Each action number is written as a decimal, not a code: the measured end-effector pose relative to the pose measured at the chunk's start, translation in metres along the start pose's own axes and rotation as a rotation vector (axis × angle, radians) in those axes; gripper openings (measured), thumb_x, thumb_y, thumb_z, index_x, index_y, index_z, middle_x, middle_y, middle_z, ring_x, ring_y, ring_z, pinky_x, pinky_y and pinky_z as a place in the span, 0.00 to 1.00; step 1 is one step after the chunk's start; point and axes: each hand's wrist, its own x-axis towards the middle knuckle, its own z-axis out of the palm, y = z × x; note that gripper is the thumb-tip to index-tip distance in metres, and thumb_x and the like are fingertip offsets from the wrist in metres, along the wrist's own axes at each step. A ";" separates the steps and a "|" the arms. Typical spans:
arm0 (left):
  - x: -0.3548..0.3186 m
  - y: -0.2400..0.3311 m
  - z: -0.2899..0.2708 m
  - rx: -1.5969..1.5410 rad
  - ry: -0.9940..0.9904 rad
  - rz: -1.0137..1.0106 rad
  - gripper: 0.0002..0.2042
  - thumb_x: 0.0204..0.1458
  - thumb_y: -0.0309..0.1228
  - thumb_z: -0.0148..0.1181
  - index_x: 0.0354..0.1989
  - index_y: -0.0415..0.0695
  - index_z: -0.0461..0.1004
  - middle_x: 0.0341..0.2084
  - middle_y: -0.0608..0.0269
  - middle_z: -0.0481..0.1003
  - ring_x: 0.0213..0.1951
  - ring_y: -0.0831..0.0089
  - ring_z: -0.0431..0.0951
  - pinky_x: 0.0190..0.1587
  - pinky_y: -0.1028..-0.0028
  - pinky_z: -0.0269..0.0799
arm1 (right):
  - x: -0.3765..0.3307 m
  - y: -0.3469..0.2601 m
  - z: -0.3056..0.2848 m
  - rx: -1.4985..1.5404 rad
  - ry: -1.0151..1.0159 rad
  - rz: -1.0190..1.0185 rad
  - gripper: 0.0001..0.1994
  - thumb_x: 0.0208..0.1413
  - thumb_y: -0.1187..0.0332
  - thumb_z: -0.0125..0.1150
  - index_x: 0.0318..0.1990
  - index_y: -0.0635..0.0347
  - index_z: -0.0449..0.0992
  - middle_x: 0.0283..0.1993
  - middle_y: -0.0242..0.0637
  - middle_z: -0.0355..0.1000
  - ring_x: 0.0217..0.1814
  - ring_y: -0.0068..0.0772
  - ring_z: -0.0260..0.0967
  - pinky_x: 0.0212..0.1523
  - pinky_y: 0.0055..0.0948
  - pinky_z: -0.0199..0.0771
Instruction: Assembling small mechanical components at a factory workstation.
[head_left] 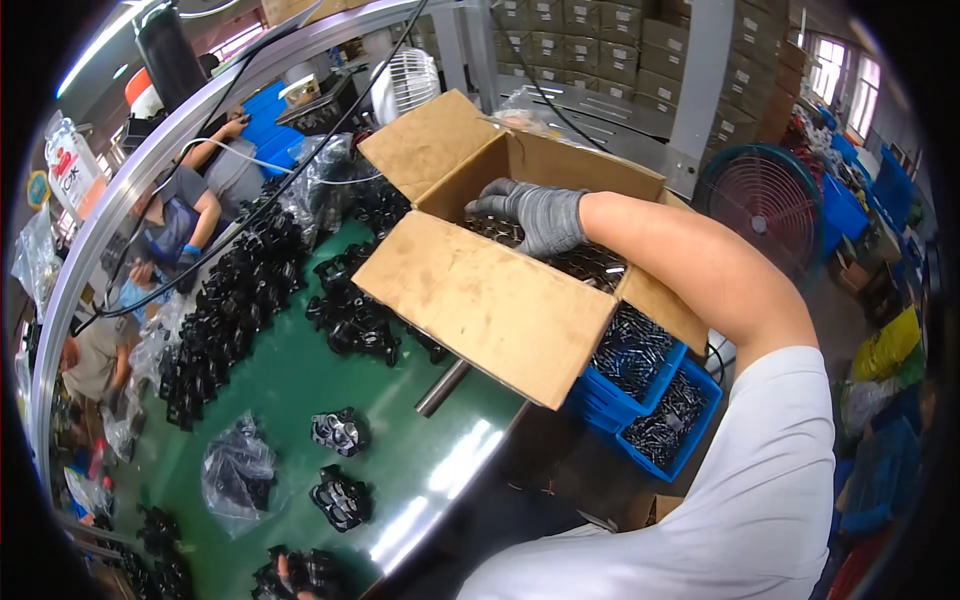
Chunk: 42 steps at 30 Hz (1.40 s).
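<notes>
— Green-topped table nearest: what lies on it?

— Small black moulded parts, some loose, some in a clear plastic bag, spread out so each can be picked singly. Farther on, a long heap of the same black parts.

— And the blue plastic bins?

— Just beside the table edge, full of small dark metal pieces, within arm's reach.

— Where is the right hand?

— In a grey knit glove, reaching down into the open brown cardboard box, whose flaps are folded out to leave the mouth free. Fingers curl over the dark metal pieces inside; whether that grip has closed on any, I cannot tell.

— The left hand?

— Out of sight.

— Beyond?

— Seated workers along the far side.
</notes>
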 end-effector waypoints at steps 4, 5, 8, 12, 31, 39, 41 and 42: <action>-0.007 -0.008 -0.004 0.260 -0.161 0.253 0.15 0.68 0.41 0.47 0.48 0.42 0.73 0.22 0.72 0.65 0.21 0.80 0.61 0.28 0.76 0.66 | 0.030 0.011 0.023 -0.046 0.005 -0.062 0.38 0.52 0.50 0.70 0.69 0.53 0.67 0.66 0.52 0.63 0.69 0.59 0.63 0.69 0.50 0.65; -0.007 -0.009 -0.007 0.274 -0.210 0.296 0.18 0.67 0.44 0.50 0.52 0.41 0.72 0.23 0.72 0.66 0.21 0.79 0.62 0.29 0.75 0.67 | 0.033 0.012 0.027 -0.045 0.000 -0.073 0.38 0.52 0.50 0.70 0.69 0.53 0.67 0.66 0.52 0.63 0.69 0.59 0.63 0.69 0.50 0.65; -0.002 -0.011 -0.015 0.295 -0.305 0.368 0.26 0.64 0.49 0.54 0.60 0.40 0.69 0.24 0.71 0.67 0.23 0.79 0.64 0.32 0.72 0.70 | 0.033 0.016 0.034 0.019 -0.234 -0.037 0.35 0.56 0.47 0.65 0.71 0.43 0.67 0.72 0.52 0.59 0.73 0.62 0.58 0.73 0.49 0.59; -0.004 -0.010 -0.026 0.308 -0.241 0.323 0.37 0.58 0.57 0.60 0.66 0.39 0.65 0.27 0.70 0.69 0.25 0.78 0.65 0.35 0.69 0.73 | 0.047 -0.004 0.033 -0.052 -0.343 -0.025 0.33 0.59 0.46 0.61 0.70 0.48 0.67 0.71 0.58 0.60 0.73 0.62 0.58 0.73 0.48 0.60; -0.014 0.000 -0.015 0.533 -0.143 0.306 0.50 0.51 0.72 0.56 0.68 0.38 0.63 0.50 0.57 0.73 0.50 0.67 0.75 0.58 0.66 0.71 | 0.044 -0.017 0.065 1.449 -0.037 0.629 0.30 0.74 0.43 0.37 0.70 0.54 0.67 0.64 0.39 0.74 0.63 0.35 0.73 0.62 0.36 0.74; -0.016 0.006 -0.012 0.447 -0.172 0.268 0.50 0.48 0.72 0.62 0.67 0.39 0.64 0.50 0.58 0.73 0.51 0.69 0.75 0.58 0.67 0.71 | 0.054 -0.074 0.037 1.705 -0.169 0.836 0.27 0.73 0.45 0.43 0.67 0.54 0.71 0.58 0.39 0.78 0.56 0.35 0.77 0.54 0.35 0.81; -0.019 0.011 -0.001 0.425 -0.189 0.250 0.51 0.47 0.72 0.63 0.67 0.39 0.65 0.50 0.59 0.73 0.51 0.69 0.75 0.58 0.68 0.70 | 0.051 -0.085 0.021 1.514 -0.124 0.834 0.27 0.73 0.46 0.44 0.67 0.55 0.71 0.58 0.38 0.78 0.55 0.35 0.78 0.53 0.34 0.81; -0.022 0.013 -0.002 0.419 -0.179 0.258 0.51 0.47 0.72 0.63 0.67 0.39 0.65 0.50 0.59 0.73 0.51 0.69 0.75 0.58 0.68 0.70 | 0.048 -0.088 0.019 1.425 -0.103 0.829 0.27 0.73 0.46 0.45 0.67 0.55 0.71 0.59 0.37 0.78 0.55 0.35 0.78 0.53 0.34 0.81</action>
